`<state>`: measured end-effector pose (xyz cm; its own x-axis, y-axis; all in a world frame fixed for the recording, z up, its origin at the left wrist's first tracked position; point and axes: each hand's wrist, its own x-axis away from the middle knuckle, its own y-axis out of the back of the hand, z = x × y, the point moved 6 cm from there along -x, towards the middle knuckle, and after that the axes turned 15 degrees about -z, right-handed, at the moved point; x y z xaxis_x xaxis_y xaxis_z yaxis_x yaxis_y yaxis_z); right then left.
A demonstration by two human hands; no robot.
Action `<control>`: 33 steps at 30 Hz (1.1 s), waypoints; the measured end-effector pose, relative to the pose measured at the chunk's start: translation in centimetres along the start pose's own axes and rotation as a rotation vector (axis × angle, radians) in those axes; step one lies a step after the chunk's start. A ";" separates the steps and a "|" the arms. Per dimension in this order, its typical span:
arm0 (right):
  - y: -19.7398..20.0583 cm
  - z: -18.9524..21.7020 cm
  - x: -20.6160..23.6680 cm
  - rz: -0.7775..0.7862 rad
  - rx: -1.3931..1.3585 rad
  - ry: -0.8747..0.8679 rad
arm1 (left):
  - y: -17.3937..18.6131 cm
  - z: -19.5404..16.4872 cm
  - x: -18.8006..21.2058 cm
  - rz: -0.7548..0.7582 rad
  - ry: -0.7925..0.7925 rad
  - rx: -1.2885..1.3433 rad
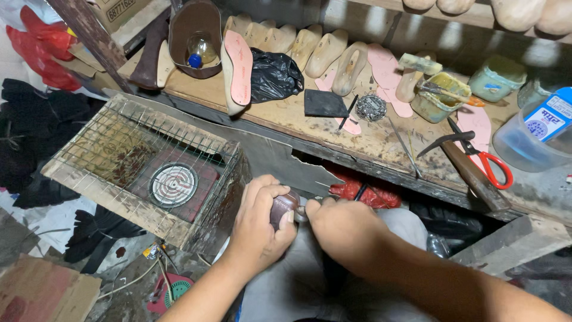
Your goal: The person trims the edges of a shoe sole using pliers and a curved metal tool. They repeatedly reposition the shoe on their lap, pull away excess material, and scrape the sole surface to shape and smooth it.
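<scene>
My left hand (259, 223) is closed around a dark brown rounded piece (284, 206), which looks like the heel end of a shoe or a tool handle. My right hand (342, 226) is closed right beside it, knuckles up, touching the same piece at a small metal part (301, 213). Both hands sit over my lap, just in front of the workbench edge. What lies under the hands is hidden.
A wire-mesh wooden box (149, 173) with a round coil heater (173, 185) stands at the left. The workbench (286, 113) holds wooden shoe lasts (325, 53), pink insoles (239, 65), a black bag (274, 74), a glue pot (438, 95), red-handled scissors (485, 158) and a hammer (471, 173).
</scene>
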<state>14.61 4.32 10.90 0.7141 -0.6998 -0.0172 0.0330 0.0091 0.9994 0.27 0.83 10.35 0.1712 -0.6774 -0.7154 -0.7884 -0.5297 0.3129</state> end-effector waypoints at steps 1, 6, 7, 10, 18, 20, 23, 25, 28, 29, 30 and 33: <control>-0.3 0.1 0.1 0.010 0.007 -0.016 | 0.0 0.3 0.0 0.003 0.045 0.048; -0.5 -0.2 -0.1 -0.275 -0.099 0.050 | -0.1 1.4 0.3 0.047 0.073 -0.034; -1.1 -0.9 0.1 -0.225 -0.163 0.025 | -0.2 1.7 0.5 0.059 0.084 -0.064; -2.7 -4.2 0.2 -0.121 -0.294 -0.097 | 0.3 2.3 0.8 0.030 0.059 -0.093; -6.3 -19.7 -2.3 -0.394 -0.105 -0.505 | 0.9 3.1 1.5 0.003 0.076 0.008; -7.5 -21.8 -2.0 -0.489 -0.043 -0.504 | 1.1 3.7 2.4 -0.034 0.227 0.098; -8.9 -23.4 -1.5 -0.625 -0.014 -0.488 | 0.5 4.6 3.9 -0.077 0.531 0.267; -10.0 -24.2 -1.2 -0.599 -0.064 -0.558 | 0.3 4.3 4.1 -0.062 0.540 0.346; -10.0 -24.0 -1.3 -0.693 -0.123 -0.495 | -0.5 4.8 5.7 0.019 0.880 0.250; -9.9 -23.9 -1.3 -0.711 -0.129 -0.477 | -0.3 4.2 4.9 0.036 0.731 0.201; -9.8 -23.7 -1.3 -0.727 -0.133 -0.461 | -0.2 3.5 4.2 0.054 0.583 0.155; -9.3 -23.3 -1.0 -0.710 -0.091 -0.470 | -0.2 1.3 2.6 0.099 0.183 0.148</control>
<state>29.83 21.59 0.93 0.1395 -0.7846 -0.6041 0.4335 -0.5001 0.7497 0.05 -0.13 7.62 0.1822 -0.8106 -0.5566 -0.8822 -0.3848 0.2715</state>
